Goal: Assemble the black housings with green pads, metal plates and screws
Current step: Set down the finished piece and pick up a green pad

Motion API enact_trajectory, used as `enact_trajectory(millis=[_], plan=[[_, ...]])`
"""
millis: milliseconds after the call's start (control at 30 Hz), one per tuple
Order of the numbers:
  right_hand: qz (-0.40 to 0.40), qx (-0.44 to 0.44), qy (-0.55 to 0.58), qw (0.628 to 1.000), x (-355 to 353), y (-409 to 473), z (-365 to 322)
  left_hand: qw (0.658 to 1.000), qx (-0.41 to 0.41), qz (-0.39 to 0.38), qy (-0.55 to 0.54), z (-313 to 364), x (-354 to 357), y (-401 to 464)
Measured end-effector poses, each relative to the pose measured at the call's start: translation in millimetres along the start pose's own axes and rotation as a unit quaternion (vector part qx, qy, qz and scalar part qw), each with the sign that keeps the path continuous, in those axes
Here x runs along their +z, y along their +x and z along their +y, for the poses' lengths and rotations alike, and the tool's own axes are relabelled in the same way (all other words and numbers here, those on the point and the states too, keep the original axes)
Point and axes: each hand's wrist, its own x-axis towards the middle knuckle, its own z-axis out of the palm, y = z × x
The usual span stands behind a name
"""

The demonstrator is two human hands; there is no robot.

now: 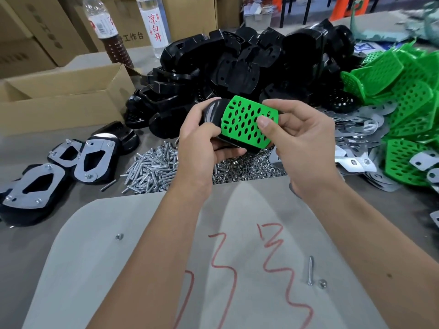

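The green pad (pixel 248 122) and both hands hide most of the held black housing (pixel 213 113).

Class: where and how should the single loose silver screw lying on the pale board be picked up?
Pinch the loose silver screw across its thin shaft, mid-length, coming from above. It lies flat, running near-to-far on the pale board, so both long sides are open.

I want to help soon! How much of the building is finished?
Done: a few finished housings with metal plates sit at the left. In hand: the left hand holds a black housing while the right hand presses a green pad on. Left: a big black pile, green pads, loose screws.
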Motion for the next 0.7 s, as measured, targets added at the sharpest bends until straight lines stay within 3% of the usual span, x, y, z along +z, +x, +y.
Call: enact_trajectory(millis=[267,500,700], plan=[[0.002,-0.002,-0.059,0.998,1.5,-1.2,5.3,0.999,0.037,0.003,0.029,0.6,2.5,-3.4],[-0.011,-0.047,-0.167,0.985,6.3,-6.6,0.2,0.993,0.073,0.056,0.077,-4.4,6.9,-6.3],[0.016,-0.063,-0.184,0.981,9.0,-9.1,-0.8,0.991,0.09,0.06,0.083,-1.3,9.2,-6.4]])
